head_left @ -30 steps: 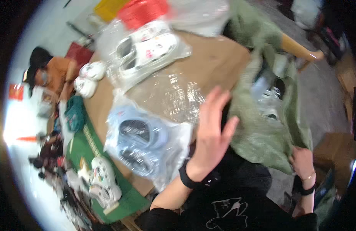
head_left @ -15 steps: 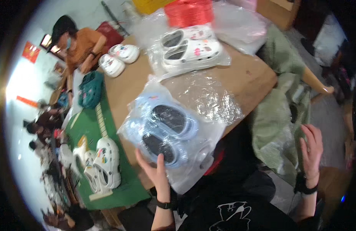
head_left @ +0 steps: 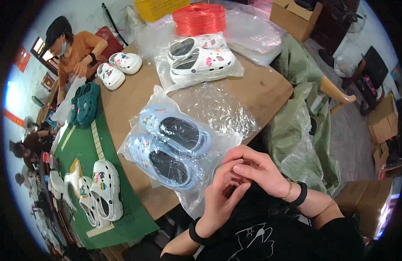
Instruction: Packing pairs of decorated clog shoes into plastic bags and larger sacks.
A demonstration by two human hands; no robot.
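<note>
Footwear packing workshop: bagged clogs (head_left: 175, 150) on worktable (head_left: 262, 89), cardboard boxes (head_left: 296, 13) upper right, seated co-worker (head_left: 75, 48) upper left.

Bright, even daylight, mostly from the upper left; that edge blows out to blue-white. Shadows are soft and short. Glare spots on the clear plastic bags (head_left: 196, 113) and some sheen on the desk (head_left: 262, 89). Centre is sharp, no motion blur. Strong fisheye: straight edges bow, the rim smears slightly, and a black vignette fills the corners.
</note>
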